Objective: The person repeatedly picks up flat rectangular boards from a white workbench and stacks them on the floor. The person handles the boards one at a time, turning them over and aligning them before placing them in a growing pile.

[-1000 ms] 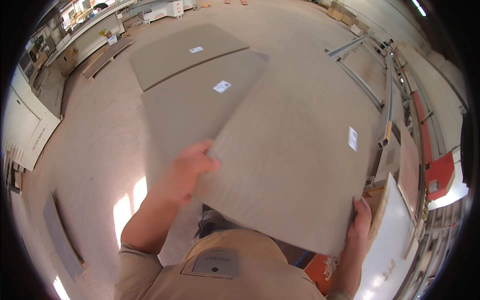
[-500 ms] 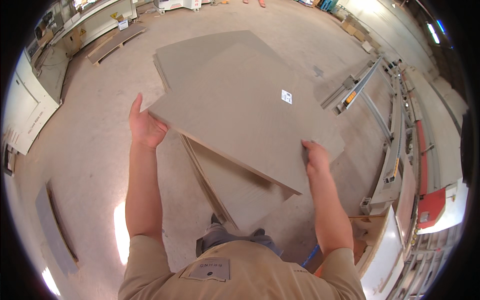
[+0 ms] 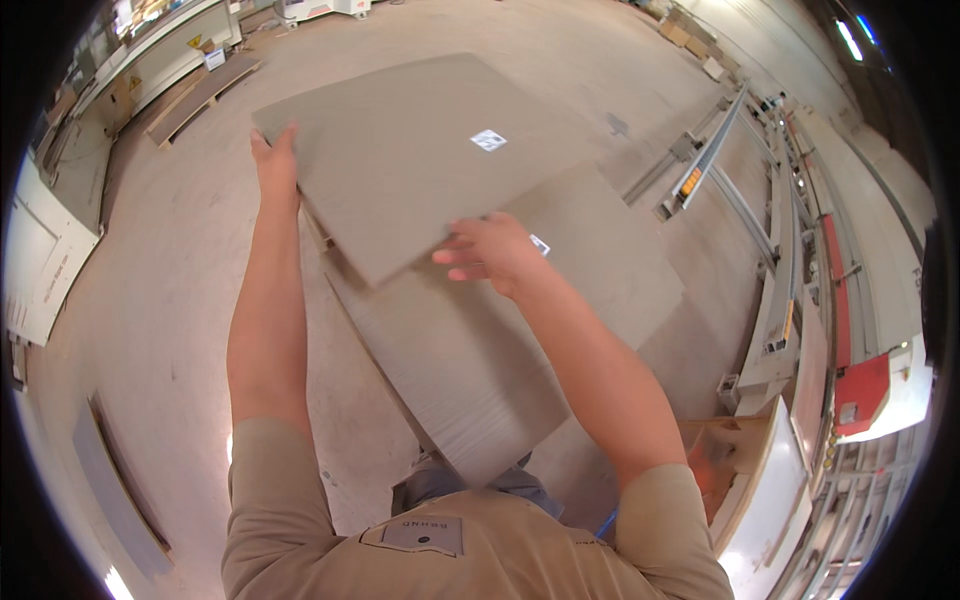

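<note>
A flat grey-brown board (image 3: 400,150) with a white label lies turned over the far part of a stack of similar boards. My left hand (image 3: 275,165) is at its left edge near the far corner, thumb up and fingers against the edge; part of the grip is hidden. Above the board's near right edge is my right hand (image 3: 495,255), its fingers spread and slightly blurred, with nothing held in them. Under that hand and closer to my legs lies another large board (image 3: 480,350), its own label (image 3: 540,245) partly covered by my wrist.
On the right runs a long machine with metal rails (image 3: 710,150) and a red and white end (image 3: 865,395). An open wooden box (image 3: 735,450) stands near my right elbow. A low board platform (image 3: 205,95) sits far left, and a grey panel (image 3: 115,480) lies near left.
The upper board has moved far and left and turned, uncovering the board below. My left hand went with it; my right hand moved left and its fingers have spread off the board.
</note>
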Available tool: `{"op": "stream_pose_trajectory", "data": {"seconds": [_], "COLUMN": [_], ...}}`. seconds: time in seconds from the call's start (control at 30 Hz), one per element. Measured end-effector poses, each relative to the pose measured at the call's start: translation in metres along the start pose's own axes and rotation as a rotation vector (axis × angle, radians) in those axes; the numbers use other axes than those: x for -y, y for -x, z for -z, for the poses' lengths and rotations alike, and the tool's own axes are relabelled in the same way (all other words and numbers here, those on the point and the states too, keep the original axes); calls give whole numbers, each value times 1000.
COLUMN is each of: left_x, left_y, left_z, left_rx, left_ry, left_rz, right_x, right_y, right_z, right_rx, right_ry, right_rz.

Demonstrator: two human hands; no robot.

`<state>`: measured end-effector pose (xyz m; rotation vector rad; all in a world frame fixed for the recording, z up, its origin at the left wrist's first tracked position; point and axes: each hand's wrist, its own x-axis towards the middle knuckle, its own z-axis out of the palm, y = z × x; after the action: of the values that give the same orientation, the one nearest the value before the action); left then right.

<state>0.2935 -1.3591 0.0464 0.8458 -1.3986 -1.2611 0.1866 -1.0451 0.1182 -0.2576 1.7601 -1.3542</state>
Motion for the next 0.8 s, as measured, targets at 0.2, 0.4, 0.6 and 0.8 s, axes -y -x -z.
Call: {"op": "stream_pose_trajectory", "data": {"seconds": [0.2, 0.4, 0.6, 0.8], "left_x": [47, 83, 69, -36], "left_y": [91, 49, 56, 202], "left_z": [0, 19, 22, -72], "left_rx": [482, 438, 435, 326], "left_ry": [-1210, -1105, -1156, -1183], "left_rz": [-391, -670, -428, -413], "right_x": [-59, -139, -203, -311], "right_y": [56, 176, 271, 366], "right_z": [43, 111, 188, 278], "right_rx": [404, 163, -213, -410], "right_ry": [337, 384, 327, 337], "right_rz": [162, 241, 327, 179]}}
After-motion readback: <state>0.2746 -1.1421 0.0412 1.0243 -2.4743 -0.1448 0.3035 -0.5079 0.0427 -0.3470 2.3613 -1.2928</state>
